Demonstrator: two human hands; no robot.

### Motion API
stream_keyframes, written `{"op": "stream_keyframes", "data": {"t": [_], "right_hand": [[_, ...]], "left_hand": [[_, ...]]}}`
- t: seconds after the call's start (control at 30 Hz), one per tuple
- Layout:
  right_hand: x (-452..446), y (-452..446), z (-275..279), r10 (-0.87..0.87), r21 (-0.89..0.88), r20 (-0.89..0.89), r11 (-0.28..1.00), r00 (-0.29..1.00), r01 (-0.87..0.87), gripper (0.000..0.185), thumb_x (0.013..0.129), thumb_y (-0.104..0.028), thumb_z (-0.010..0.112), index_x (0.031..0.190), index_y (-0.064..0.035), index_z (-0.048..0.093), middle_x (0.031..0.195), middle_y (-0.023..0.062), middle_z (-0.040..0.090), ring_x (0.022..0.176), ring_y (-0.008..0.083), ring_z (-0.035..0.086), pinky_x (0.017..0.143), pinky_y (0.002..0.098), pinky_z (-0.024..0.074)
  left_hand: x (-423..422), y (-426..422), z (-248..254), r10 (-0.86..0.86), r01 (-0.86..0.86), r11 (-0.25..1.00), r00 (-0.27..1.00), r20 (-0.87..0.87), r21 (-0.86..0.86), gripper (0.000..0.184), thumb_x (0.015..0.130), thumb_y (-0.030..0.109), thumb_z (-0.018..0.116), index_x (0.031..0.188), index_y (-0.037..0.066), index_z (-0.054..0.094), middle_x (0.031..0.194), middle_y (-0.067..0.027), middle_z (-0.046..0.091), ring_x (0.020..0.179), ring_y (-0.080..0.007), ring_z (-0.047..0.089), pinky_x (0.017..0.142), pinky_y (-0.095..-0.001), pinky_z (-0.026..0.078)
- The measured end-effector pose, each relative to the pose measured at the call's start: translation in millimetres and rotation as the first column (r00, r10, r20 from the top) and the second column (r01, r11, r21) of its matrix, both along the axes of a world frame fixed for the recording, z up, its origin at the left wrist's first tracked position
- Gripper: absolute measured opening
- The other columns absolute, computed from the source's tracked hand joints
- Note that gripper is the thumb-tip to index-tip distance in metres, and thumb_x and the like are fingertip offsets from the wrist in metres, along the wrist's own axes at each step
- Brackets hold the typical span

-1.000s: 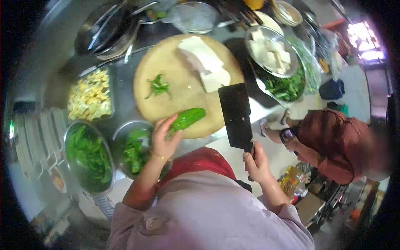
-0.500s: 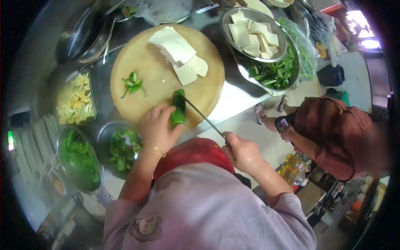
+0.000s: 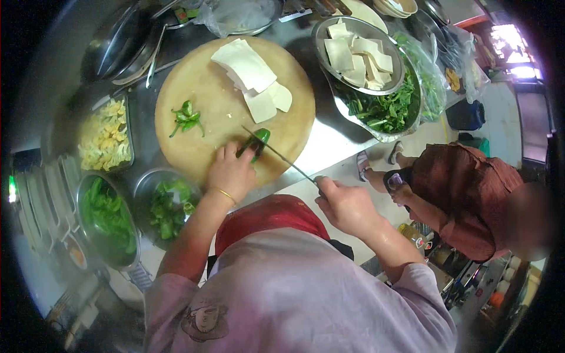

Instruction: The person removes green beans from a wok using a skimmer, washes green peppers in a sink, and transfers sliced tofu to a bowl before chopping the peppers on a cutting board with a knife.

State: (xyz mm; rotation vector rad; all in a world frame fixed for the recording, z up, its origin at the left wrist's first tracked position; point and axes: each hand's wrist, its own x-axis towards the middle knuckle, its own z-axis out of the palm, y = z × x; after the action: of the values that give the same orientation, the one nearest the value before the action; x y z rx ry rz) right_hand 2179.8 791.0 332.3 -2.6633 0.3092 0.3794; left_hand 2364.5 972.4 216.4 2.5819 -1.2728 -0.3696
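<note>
My left hand holds a green pepper down near the front of the round cutting board, its fingers closed round the near end. My right hand grips the handle of a knife. The blade lies across the pepper, seen nearly edge-on; I cannot tell how deep it goes. Farther back on the board, flat white slices that look like tofu overlap in a pile. Several green pepper stem ends sit at the left of the board.
Left of the board are a tray of yellowish pieces and bowls of cut greens and green peppers. A metal bowl of white slices rests over leafy greens at right. A person in brown stands beyond the counter edge.
The pepper has turned from nearly upright in view to slanting right, with the knife now lying across it. My left hand has shifted slightly toward the board's front edge.
</note>
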Motion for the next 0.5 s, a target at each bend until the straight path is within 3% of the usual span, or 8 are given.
{"op": "stream_keyframes", "data": {"t": [0.23, 0.33, 0.43, 0.5], "right_hand": [[10.6, 7.3, 20.9, 0.13, -0.179, -0.106, 0.973, 0.986, -0.147, 0.023, 0.085, -0.016, 0.054, 0.104, -0.005, 0.049, 0.071, 0.0136, 0.06, 0.052, 0.0301, 0.062, 0.044, 0.0397, 0.0479], [18.8, 4.3, 22.9, 0.1, -0.134, -0.147, 0.984, 0.984, -0.12, 0.023, 0.083, -0.016, 0.056, 0.102, -0.0038, 0.048, 0.07, 0.014, 0.06, 0.054, 0.0311, 0.062, 0.045, 0.0409, 0.0485], [39.4, 1.0, 4.2, 0.102, -0.052, -0.166, 0.992, 0.981, -0.112, 0.023, 0.083, -0.015, 0.056, 0.101, -0.0037, 0.047, 0.07, 0.0158, 0.061, 0.058, 0.0341, 0.063, 0.049, 0.0434, 0.049], [54.0, 0.9, -24.2, 0.104, -0.011, -0.089, 0.994, 0.991, -0.106, 0.024, 0.083, -0.015, 0.055, 0.101, -0.0037, 0.046, 0.071, 0.0167, 0.062, 0.061, 0.036, 0.063, 0.052, 0.045, 0.049]], "left_hand": [[12.7, -0.9, 1.2, -0.076, 0.078, 0.992, 0.997, -0.017, 0.101, 0.031, 0.079, 0.028, 0.059, 0.106, 0.016, 0.063, 0.109, -0.0166, 0.052, 0.105, -0.0341, 0.049, 0.086, -0.0424, 0.048], [14.7, 1.7, -6.2, -0.097, 0.097, 0.995, 0.995, -0.025, -0.008, 0.032, 0.078, 0.026, 0.06, 0.107, 0.013, 0.062, 0.111, -0.0187, 0.05, 0.103, -0.0354, 0.05, 0.083, -0.0447, 0.048], [16.3, 0.4, -2.2, -0.058, 0.059, 0.998, 0.998, -0.039, 0.022, 0.034, 0.078, 0.026, 0.06, 0.11, 0.018, 0.06, 0.109, -0.0154, 0.052, 0.102, -0.0336, 0.051, 0.084, -0.0428, 0.049], [14.4, 3.1, -6.4, -0.058, 0.057, 0.996, 0.998, -0.012, -0.069, 0.033, 0.078, 0.026, 0.061, 0.11, 0.017, 0.06, 0.107, -0.0136, 0.052, 0.099, -0.0331, 0.052, 0.083, -0.0424, 0.049]]}}
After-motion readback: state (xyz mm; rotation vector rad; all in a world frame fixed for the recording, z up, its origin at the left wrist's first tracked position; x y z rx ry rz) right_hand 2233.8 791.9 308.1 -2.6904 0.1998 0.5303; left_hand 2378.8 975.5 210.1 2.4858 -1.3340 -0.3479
